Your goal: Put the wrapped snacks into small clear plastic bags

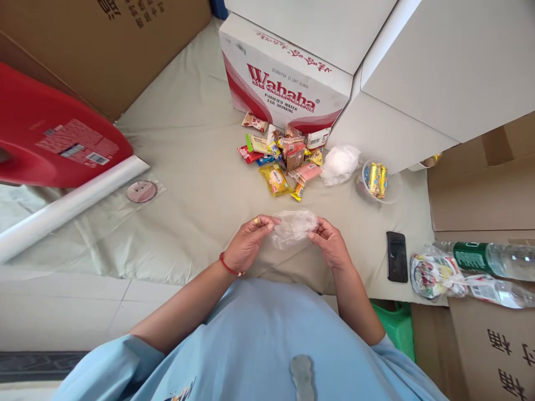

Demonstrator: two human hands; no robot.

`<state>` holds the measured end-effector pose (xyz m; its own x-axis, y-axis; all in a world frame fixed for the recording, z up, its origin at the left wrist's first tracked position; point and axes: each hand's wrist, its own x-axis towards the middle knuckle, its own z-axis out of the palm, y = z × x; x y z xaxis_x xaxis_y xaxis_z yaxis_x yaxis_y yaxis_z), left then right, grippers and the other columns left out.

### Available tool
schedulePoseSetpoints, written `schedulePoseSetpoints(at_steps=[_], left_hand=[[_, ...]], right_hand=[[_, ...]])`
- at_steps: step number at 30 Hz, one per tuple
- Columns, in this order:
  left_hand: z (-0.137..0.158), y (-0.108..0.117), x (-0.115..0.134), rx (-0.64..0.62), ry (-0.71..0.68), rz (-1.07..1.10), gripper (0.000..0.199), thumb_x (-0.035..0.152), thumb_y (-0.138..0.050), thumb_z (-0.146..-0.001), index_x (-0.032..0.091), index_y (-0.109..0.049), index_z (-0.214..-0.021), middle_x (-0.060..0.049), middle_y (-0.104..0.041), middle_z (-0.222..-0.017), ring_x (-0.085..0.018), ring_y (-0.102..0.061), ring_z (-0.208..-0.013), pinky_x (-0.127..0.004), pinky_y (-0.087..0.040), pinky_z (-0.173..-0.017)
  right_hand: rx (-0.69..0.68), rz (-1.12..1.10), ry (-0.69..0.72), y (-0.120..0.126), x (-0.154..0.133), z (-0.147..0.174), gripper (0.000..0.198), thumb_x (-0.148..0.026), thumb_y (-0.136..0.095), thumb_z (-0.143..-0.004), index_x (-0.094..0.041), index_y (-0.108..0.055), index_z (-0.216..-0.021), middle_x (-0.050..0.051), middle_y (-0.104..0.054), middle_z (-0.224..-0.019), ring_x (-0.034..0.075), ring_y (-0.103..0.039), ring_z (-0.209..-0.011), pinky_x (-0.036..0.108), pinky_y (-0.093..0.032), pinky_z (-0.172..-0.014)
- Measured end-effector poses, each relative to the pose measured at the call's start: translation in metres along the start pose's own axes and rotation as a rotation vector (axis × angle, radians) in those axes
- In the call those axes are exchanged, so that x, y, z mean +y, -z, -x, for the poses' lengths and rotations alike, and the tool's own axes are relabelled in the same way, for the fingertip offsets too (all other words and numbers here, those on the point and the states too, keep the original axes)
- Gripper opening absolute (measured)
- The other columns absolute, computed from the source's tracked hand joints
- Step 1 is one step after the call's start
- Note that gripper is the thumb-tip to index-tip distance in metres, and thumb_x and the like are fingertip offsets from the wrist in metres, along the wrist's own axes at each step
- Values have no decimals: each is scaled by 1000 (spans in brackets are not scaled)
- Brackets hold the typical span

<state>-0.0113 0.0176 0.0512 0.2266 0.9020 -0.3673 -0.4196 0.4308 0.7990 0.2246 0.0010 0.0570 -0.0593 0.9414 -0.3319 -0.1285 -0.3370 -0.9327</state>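
Observation:
A crumpled clear plastic bag (295,227) is stretched between my two hands, over the near part of the cloth-covered table (184,223). My left hand (249,240) pinches its left edge between thumb and fingers. On the opposite edge, the thumb and fingers of my right hand (330,240) are closed. Just beyond the bag lies a pile of small wrapped snacks (295,153), with a yellow packet (276,180) nearest my left hand. A bunched white plastic bag (340,164) sits to the right of the pile.
Behind the snacks stands a Wahaha water carton (286,78). To the right are a clear tub (374,182) with gold-wrapped snacks, a phone (397,257) and plastic bottles (489,259). A red jug (62,131), a white roll (75,206) and a round pink item (142,191) lie left.

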Motion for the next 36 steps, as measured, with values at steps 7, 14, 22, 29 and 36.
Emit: schedulePoseSetpoints(at_steps=[7, 14, 22, 29, 36], left_hand=[[5, 9, 6, 28, -69, 49, 44, 57, -84, -80, 22, -59, -85, 2, -69, -80, -13, -67, -75, -28, -52, -75], [7, 2, 8, -20, 21, 46, 50, 62, -78, -83, 25, -46, -92, 6, -71, -85, -6, -48, -36, -25, -34, -38], [2, 18, 30, 38, -56, 58, 55, 64, -80, -81, 25, -43, -93, 6, -75, -86, -2, -41, -31, -21, -23, -35], [2, 27, 43, 99, -108, 50, 51, 60, -79, -82, 25, -43, -90, 0, -78, -95, -2, -39, -37, -23, -28, -40], [12, 43, 51, -137, -222, -407, 48, 54, -83, -78, 27, -56, -106, -4, -77, -103, -10, -52, -52, -27, -42, -53]], right_hand=[[-111, 140, 142, 19, -7, -1, 35, -49, -88, -78, -23, -64, -76, 2, -61, -93, 18, -57, -91, 31, -46, -84], [-211, -299, -58, -9, -6, 3, 57, -67, -76, -82, -31, -62, -124, 11, -63, -145, 27, -65, -117, 42, -53, -95], [-511, -150, -174, 10, 9, -7, 78, -54, -97, -63, -21, -69, -128, 2, -71, -82, 12, -58, -64, 22, -41, -58], [-238, 103, -100, 24, -9, -7, 40, -44, -91, -73, -23, -77, -104, 2, -72, -89, 14, -61, -77, 25, -45, -67], [10, 316, 99, 36, -23, -2, 51, -40, -84, -80, -27, -68, -127, 0, -69, -90, 15, -58, -76, 28, -47, -69]])
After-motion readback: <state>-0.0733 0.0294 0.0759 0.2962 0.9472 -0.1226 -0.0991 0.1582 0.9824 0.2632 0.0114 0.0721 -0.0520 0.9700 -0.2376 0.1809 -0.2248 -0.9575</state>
